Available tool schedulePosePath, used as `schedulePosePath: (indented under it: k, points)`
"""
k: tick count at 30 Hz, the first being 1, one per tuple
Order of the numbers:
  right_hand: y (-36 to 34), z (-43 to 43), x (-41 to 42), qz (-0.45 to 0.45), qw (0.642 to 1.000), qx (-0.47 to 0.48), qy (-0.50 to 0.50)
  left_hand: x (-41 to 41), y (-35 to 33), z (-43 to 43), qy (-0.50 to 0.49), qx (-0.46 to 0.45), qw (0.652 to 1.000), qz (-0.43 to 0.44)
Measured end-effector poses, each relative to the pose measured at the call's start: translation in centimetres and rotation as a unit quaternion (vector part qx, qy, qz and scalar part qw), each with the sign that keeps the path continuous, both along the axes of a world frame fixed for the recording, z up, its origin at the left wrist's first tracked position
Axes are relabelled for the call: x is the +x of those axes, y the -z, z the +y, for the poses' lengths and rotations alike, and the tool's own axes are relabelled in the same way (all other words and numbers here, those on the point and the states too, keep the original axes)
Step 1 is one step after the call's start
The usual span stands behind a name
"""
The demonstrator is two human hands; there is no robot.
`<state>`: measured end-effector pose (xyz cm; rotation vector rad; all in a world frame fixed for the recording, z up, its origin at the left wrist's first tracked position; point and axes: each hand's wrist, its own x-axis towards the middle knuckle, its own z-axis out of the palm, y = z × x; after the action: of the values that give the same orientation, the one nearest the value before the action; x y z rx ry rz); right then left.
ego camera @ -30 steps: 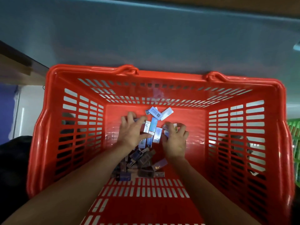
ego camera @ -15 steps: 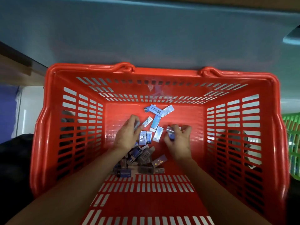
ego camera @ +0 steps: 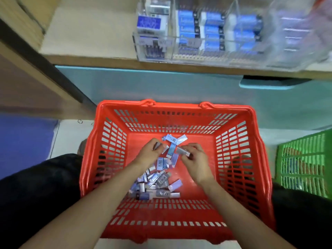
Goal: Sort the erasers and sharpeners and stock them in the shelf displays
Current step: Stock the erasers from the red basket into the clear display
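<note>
In the red basket [ego camera: 179, 106], left hand [ego camera: 150, 154] and right hand [ego camera: 195, 159] pinch erasers [ego camera: 182, 151], right's crosswise

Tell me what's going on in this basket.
A person has both hands down in a red basket, over a loose pile of small wrapped packs. The left hand pinches one pack and the right hand grips a second pack. The clear shelf display above holds blue-and-white packs.

Even indoor light, no hard shadows; the shelf display [ego camera: 212, 33] at the top smears with motion blur, edges bowing.
</note>
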<state>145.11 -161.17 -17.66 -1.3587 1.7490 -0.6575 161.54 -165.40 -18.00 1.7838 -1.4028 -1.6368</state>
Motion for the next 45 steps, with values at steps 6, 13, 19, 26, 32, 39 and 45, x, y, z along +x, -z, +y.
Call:
schedulePosePath:
  k: [6, 13, 19, 26, 32, 39, 45]
  points:
    - [-7.8, 0.1, 0.9, -0.125, 0.991, -0.012, -0.044, 0.2, -7.2, 0.6, 0.024, -0.048, 0.997, 0.049]
    - [-16.3, -0.2, 1.3, -0.291, 0.956, -0.042, 0.002, 2.1, -16.2, 0.8, 0.124, -0.146, 0.980, 0.062]
    - [-22.8, -0.1, -0.5, -0.171, 0.977, -0.095, -0.085, 2.2, -22.5, 0.5, 0.182, -0.248, 0.951, 0.041]
    - [-27.4, 0.1, -2.1, -0.074, 0.985, -0.055, -0.145, 1.1, -25.6, -0.2, 0.131, -0.303, 0.942, 0.054]
    - [-27.6, -0.4, -2.1, 0.037, 0.982, -0.139, -0.122, 0.7, -25.4, -1.0, 0.118, -0.289, 0.947, 0.074]
    - [-27.6, -1.5, -1.8, -0.156, 0.972, -0.165, -0.050, 0.4, -26.8, -2.4, 0.095, -0.298, 0.945, 0.095]
    - [-28.8, -2.3, -1.7, -0.253, 0.947, -0.197, 0.021, -0.1, -27.6, -2.5, 0.073, -0.280, 0.948, 0.131]
